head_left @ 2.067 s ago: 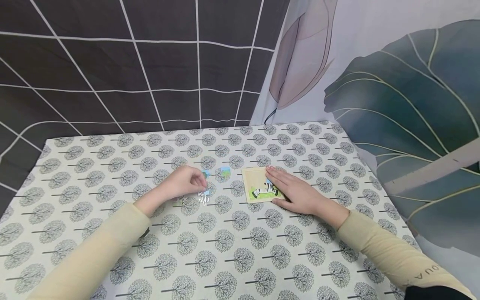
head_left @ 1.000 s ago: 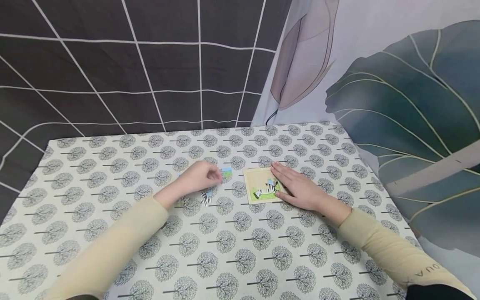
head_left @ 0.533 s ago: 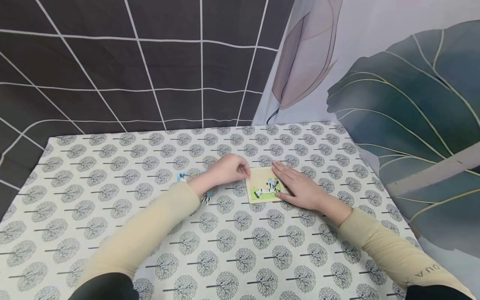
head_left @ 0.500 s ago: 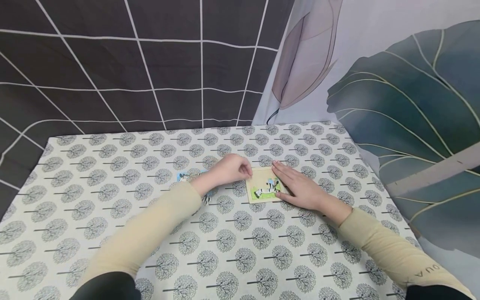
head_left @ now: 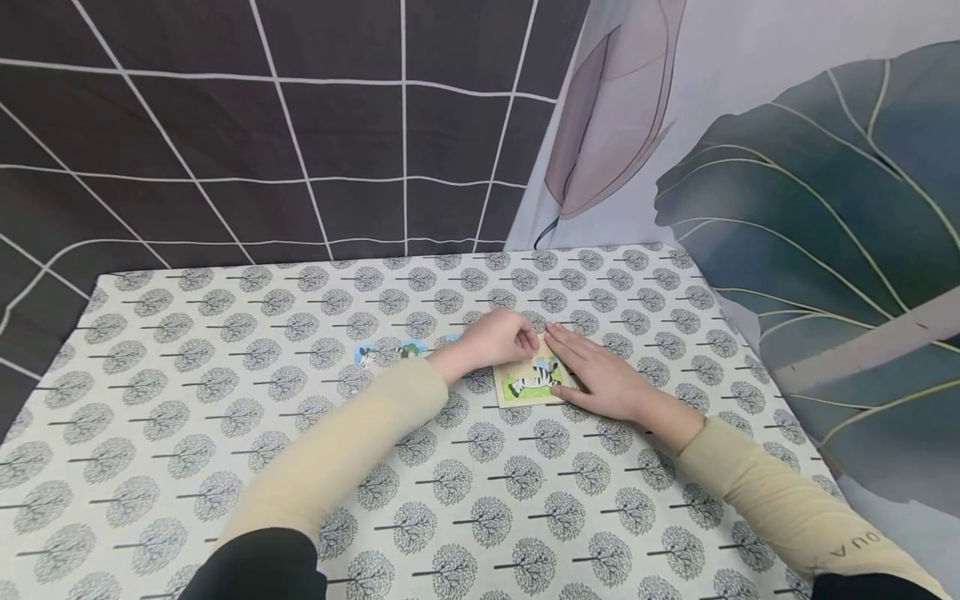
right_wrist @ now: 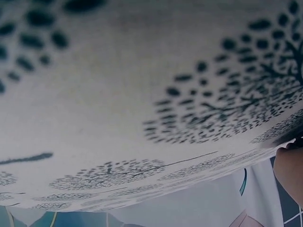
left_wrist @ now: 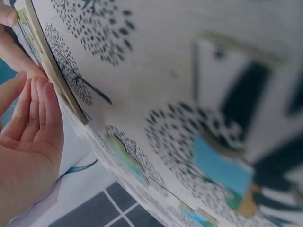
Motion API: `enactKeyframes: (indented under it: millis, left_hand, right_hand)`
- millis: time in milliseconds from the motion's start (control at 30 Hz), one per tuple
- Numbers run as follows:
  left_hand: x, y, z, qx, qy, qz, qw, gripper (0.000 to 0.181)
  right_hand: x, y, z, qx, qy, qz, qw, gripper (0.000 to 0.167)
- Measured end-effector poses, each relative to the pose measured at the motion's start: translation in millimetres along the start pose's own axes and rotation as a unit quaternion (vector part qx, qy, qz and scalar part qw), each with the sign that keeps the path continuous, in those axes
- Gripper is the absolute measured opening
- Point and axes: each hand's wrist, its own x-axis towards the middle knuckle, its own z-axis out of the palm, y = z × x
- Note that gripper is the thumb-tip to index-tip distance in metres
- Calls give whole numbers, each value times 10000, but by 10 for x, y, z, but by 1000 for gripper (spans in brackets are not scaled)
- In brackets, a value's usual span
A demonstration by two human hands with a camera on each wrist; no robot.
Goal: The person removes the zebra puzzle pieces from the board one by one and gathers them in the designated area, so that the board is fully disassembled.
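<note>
tablecloth (head_left: 495,475): white, dark tree print; puzzle (head_left: 521,397): green, black-and-white stripes

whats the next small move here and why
Probably lower the left hand onto the tray and seat any piece it carries: the hand is over the tray's far part, bare wood shows beside it, and the right hand rests along the tray's right side, likely steadying it. Whether the left fingers hold anything is hidden.
</note>
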Motion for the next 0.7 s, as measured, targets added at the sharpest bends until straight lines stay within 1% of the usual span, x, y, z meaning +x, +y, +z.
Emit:
enactKeyframes:
  millis: [133, 367, 700]
  left_hand:
    - [36, 22, 39, 97, -64, -21, 9999, 11]
    - [57, 51, 91, 306, -98, 16, 9995, 12]
    - [58, 44, 138, 330, -72, 26, 9994, 12]
  right_hand:
    - [0, 2, 2, 4, -1, 26, 10000, 87]
    - [-9, 1, -8, 13, 94, 38, 9999, 89]
    - [-4, 10, -1, 35, 59, 22, 10000, 89]
